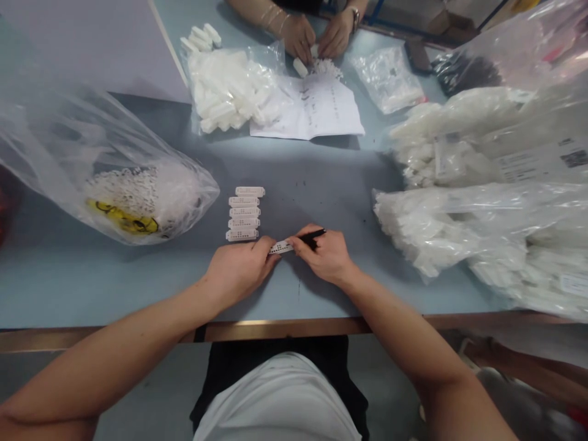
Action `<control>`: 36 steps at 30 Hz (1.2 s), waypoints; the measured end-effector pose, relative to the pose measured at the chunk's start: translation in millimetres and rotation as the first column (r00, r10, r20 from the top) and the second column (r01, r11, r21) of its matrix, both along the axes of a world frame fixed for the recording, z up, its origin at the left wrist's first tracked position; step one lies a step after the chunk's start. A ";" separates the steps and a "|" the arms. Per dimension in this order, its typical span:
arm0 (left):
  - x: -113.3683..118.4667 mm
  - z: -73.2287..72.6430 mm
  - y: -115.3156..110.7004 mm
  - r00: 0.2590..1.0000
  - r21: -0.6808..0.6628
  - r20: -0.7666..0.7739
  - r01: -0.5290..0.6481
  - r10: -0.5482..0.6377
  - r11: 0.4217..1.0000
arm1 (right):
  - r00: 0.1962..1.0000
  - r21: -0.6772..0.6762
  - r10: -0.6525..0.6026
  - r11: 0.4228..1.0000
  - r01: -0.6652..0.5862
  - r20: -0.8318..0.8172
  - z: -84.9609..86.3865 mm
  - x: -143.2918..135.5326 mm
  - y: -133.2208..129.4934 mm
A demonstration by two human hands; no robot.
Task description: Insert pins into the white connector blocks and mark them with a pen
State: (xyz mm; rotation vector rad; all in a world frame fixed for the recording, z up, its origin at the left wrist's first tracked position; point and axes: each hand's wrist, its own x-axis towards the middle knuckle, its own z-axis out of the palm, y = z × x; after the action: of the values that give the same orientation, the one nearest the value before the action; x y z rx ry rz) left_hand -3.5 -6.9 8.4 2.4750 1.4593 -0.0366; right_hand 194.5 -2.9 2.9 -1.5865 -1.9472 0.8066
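My left hand (239, 266) pinches a small white plastic strip (281, 247) just above the grey-blue table (138, 282). My right hand (327, 254) holds the strip's other end and also grips a thin black tool (313, 234) that points right. Directly behind my left hand lies a neat row of several matching white strips (245, 214).
A clear bag of small white parts (124, 190) lies at the left. Large bags of white parts (487, 208) fill the right side. Across the table, another person's hands (316, 35) work over a paper sheet (316, 110), beside a bag of white pieces (229, 92).
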 end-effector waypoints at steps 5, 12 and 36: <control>-0.4 0.4 -0.1 1.000 0.015 0.003 0.008 -0.008 1.000 | 0.999 0.001 -0.022 1.000 0.022 -0.044 0.3 1.1 -0.7; -0.2 1.2 0.0 1.000 0.025 0.000 0.016 -0.016 1.000 | 0.989 -0.027 -0.093 0.996 0.090 -0.115 0.7 1.5 -0.5; -0.7 0.9 -0.4 1.000 0.012 0.011 0.015 -0.015 1.000 | 0.999 -0.003 -0.016 1.000 0.016 0.048 1.6 -3.6 1.9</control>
State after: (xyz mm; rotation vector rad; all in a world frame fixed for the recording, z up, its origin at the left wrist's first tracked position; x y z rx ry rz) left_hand -4.1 -7.3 9.3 2.4920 1.4409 -0.0167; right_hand 190.9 -1.1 4.6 -1.6360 -1.9645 0.7726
